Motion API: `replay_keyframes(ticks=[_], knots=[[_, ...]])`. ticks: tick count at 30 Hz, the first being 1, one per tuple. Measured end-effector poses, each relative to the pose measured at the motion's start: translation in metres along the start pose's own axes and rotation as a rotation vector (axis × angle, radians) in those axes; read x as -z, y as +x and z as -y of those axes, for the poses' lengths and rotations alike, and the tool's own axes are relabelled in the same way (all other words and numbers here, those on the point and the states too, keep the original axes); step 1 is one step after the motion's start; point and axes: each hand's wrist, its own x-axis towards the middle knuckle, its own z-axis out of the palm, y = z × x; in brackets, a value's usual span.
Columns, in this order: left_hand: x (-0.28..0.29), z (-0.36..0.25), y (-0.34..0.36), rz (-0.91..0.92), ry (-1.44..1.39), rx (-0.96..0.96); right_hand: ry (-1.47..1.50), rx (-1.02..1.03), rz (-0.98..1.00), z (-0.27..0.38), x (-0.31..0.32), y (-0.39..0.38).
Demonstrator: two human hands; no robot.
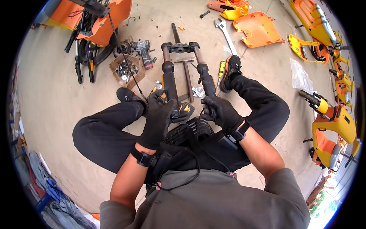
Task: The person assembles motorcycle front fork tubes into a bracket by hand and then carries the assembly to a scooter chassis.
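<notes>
Concrete floor (49, 114), with a fork (168, 68) in front of the person (206, 202).

Left hand (157, 112) is wrapped round the near end of the fork's left leg (170, 87); the right hand (224, 113) has its fingers curled near the end of the right leg (207, 82), though whether they grip it I cannot tell. Between the legs shows a hammer (187, 78). Right of the fork are a screwdriver (222, 68), beside a shoe (232, 68), and a wrench (227, 37); left of it, a drill (143, 52) and a box (139, 71) of small parts. Farther out, orange panels (255, 28) and yellow scooters (337, 124) fill the right.
</notes>
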Motion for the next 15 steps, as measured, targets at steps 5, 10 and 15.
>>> replay_keyframes(ticks=[5,10,15], knots=[[0.001,-0.006,0.006,-0.04,-0.288,0.298,0.125,-0.131,-0.046,0.004,-0.003,0.008],[0.022,0.027,0.016,0.1,-0.569,0.5,0.078,-0.145,-0.031,0.012,-0.02,0.002],[0.008,0.027,0.01,0.064,-0.18,0.403,0.037,-0.132,-0.047,0.008,-0.013,0.003]])
